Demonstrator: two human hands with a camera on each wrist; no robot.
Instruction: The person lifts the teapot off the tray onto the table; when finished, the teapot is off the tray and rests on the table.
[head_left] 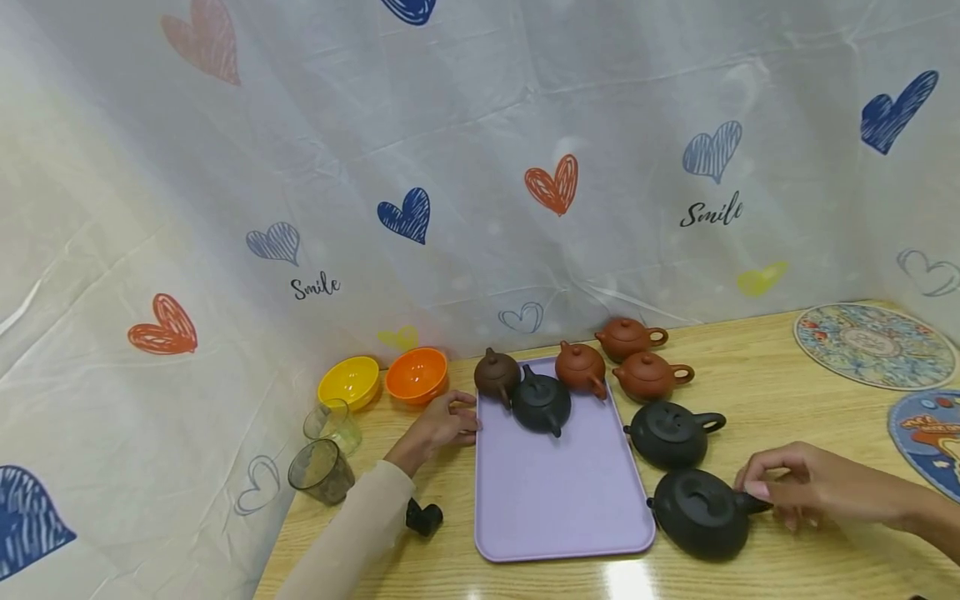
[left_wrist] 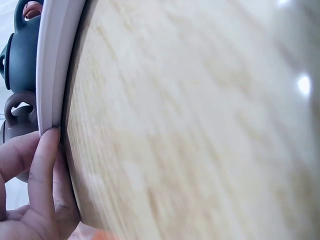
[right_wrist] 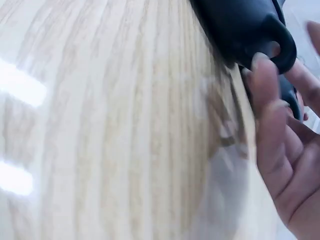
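Because the near black teapot [head_left: 705,525] is gripped only by its handle [right_wrist: 288,47], off to one side of its body, it probably wants to tip spout-down; any lift should go slow and level. Right hand [head_left: 798,483]: fingers grasping the handle, one apparently through the loop per the right wrist view. Left hand [head_left: 447,423]: fingers pinching the left rim of the lilac tray [head_left: 555,492]. Decent anchor, worth holding so a bump doesn't slide the tray. Spout [head_left: 652,503] is right at the tray's right rim; can't tell if it touches, so get height before going sideways. Second black teapot [head_left: 670,435] is just behind, so stay off that side. Dark brown teapot [head_left: 497,377], another black teapot [head_left: 542,406] and a red-brown teapot [head_left: 580,367] sit grouped at the tray's far end; don't knock them. Lid [head_left: 701,498] may be loose, so no jerks. Pot location: on the bench [head_left: 757,375], right of the tray, by its near right corner, upright. Looks: dull black, squat, rounded body, curved raised grip on the lid, short spout toward the tray, ring handle pointing right.
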